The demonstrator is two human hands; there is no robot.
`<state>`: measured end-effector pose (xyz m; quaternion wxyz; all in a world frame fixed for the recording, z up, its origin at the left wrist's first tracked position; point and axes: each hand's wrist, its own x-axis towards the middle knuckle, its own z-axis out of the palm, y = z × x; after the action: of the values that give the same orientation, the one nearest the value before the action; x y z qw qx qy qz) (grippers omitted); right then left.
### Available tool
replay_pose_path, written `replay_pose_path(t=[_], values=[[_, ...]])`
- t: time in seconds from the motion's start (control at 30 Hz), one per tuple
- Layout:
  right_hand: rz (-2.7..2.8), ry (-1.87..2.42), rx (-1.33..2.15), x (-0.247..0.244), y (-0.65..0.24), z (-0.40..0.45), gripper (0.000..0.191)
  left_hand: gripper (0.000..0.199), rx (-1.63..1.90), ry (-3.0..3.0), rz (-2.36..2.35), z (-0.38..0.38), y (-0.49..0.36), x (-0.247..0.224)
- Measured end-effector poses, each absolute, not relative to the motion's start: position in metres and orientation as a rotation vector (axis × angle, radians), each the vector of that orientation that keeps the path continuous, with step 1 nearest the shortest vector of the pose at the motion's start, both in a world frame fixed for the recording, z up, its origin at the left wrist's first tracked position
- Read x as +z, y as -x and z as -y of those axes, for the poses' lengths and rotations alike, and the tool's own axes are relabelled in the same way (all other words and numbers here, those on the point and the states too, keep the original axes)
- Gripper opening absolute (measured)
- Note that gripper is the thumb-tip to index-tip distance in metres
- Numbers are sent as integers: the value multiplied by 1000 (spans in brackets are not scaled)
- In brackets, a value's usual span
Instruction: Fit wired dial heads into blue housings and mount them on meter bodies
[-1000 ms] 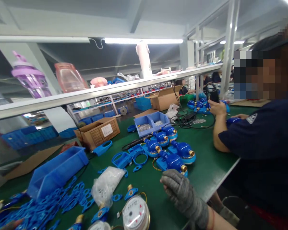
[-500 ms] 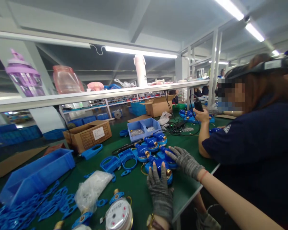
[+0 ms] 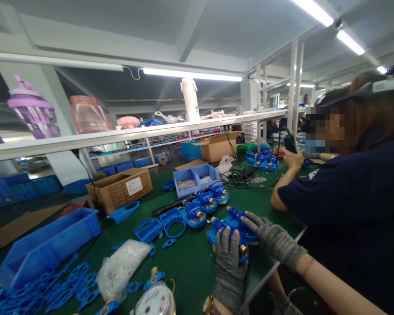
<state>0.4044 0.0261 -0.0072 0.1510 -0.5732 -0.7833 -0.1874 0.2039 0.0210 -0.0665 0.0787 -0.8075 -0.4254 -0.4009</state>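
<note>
My left hand [image 3: 229,275], in a grey knit glove, lies over a blue water meter body [image 3: 230,241] with a brass end [image 3: 243,250], its fingers around the body. My right hand [image 3: 272,239], gloved the same way, grips a second blue meter body [image 3: 241,228] from the right. Its underside is hidden. Farther along the green bench stand several similar blue meters [image 3: 203,201]. Blue plastic meter covers [image 3: 172,221] lie left of my hands.
Co-worker's hand [image 3: 292,158] holds a black corded tool at right. Blue bin [image 3: 47,247], blue plastic pieces [image 3: 52,288], a plastic bag [image 3: 121,275], a meter dial [image 3: 156,301], a screw tray [image 3: 192,179] and cardboard boxes [image 3: 120,190] surround me. The bench edge runs lower right.
My right hand has moved from the bench's near edge onto a meter. My left hand has come into view onto the other meter. Both meters have shifted and turned.
</note>
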Motion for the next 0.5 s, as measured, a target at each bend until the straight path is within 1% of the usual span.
replay_pose_path(t=[0.1,0.2,0.27,0.4,0.5], values=[[2168,1713,-454,-13,-422,-36,80,75,-1127,2573,1332,-28,-223,-53],[2164,1740,-294,-4,-431,-55,80,83,-1091,2678,1417,-45,-236,-35],[2176,1746,-255,5,-432,-68,81,86,-1095,2701,1477,-57,-238,-26],[2162,1779,-225,15,-426,-86,84,83,-1117,2731,1530,-74,-233,-15],[2138,1803,-196,16,-423,-91,79,81,-1132,2749,1533,-76,-230,-7]])
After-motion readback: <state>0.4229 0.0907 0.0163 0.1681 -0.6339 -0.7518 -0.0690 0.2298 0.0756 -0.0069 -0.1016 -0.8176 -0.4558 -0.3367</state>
